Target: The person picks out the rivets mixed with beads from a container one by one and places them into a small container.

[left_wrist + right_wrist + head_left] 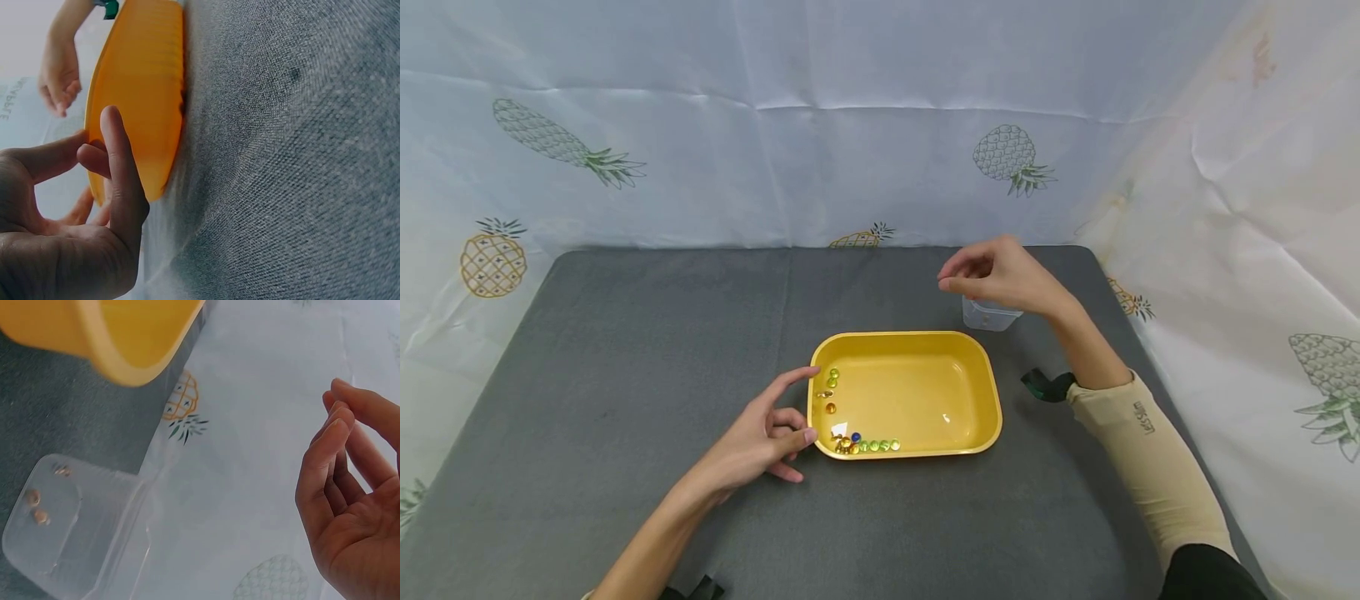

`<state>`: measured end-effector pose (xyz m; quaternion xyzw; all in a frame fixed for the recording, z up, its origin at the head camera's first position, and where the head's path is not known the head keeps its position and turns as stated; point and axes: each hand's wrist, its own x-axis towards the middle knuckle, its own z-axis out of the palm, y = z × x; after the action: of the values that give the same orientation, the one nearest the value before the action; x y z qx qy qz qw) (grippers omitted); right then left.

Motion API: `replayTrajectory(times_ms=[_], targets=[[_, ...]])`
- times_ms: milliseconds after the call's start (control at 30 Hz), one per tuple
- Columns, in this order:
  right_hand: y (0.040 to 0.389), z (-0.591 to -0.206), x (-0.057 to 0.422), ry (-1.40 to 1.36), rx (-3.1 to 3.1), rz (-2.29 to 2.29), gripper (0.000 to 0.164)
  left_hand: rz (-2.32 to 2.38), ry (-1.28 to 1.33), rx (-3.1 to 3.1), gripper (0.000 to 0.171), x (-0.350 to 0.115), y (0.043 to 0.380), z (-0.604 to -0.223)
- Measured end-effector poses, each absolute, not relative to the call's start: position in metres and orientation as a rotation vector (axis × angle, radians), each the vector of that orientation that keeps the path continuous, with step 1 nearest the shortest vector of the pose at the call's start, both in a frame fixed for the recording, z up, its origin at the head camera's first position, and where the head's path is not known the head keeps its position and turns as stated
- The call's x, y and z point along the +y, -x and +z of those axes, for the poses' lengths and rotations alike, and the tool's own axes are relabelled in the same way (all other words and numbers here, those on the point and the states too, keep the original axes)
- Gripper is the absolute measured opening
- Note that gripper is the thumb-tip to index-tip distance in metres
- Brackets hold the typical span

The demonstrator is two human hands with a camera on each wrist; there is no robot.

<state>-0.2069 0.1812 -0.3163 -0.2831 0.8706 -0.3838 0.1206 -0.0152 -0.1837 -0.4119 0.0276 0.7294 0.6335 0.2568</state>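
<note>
A yellow tray (917, 392) lies on the dark grey table. Small shiny round beads sit along its left and front sides: green beads (874, 446), gold beads (831, 408) and one blue bead (856, 437). My left hand (767, 437) touches the tray's left rim with spread index finger and thumb. Over a clear plastic box (988, 317), behind the tray's right end, hovers my right hand (996, 271). Its fingers (328, 434) bend toward the thumb and their tips meet; whether a bead is between them cannot be seen. A few brownish beads (37, 506) show inside the box.
White cloth printed with pineapples (850, 167) hangs behind the table and along its right side. A dark strap (1048, 386) stands out from the right wrist, close to the tray's right end. Grey table surface (670, 350) extends to the left of the tray.
</note>
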Motion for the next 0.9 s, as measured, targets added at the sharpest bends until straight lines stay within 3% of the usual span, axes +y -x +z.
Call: replayTrajectory(times_ms=[900], targets=[[0.186,-0.31,0.119,1.045,2.411,-1.104,0.009,1.717,-0.072,1.98,0.081,-0.183,0.014,-0.413]])
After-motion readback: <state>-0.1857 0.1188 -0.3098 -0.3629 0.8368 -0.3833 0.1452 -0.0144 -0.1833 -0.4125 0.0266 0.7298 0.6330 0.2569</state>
